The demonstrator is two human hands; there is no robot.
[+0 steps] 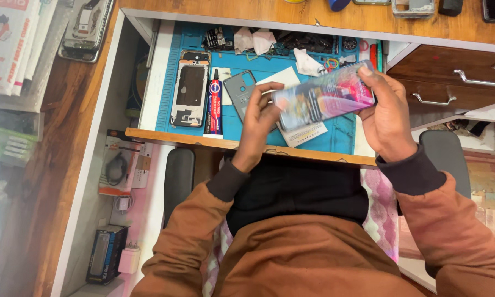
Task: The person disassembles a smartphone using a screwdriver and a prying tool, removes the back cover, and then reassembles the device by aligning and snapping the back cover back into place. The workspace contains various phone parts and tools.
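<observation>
Both my hands hold a phone [325, 98] with a glossy, colourful face, lifted above the blue work mat [258, 66]. My left hand [258, 124] grips its left end with the fingers curled over the edge. My right hand [387, 118] grips its right end, thumb on the top corner. Under the phone a white card [302, 132] lies on the mat. A grey phone back cover [239, 91] lies just left of my left hand.
An opened phone frame [189, 93] and a red-and-black glue tube [214, 104] lie on the left of the mat. Crumpled tissues [308, 63] and small parts sit at the back. Drawers with metal handles [478, 77] are at right. Boxed accessories [118, 165] hang at left.
</observation>
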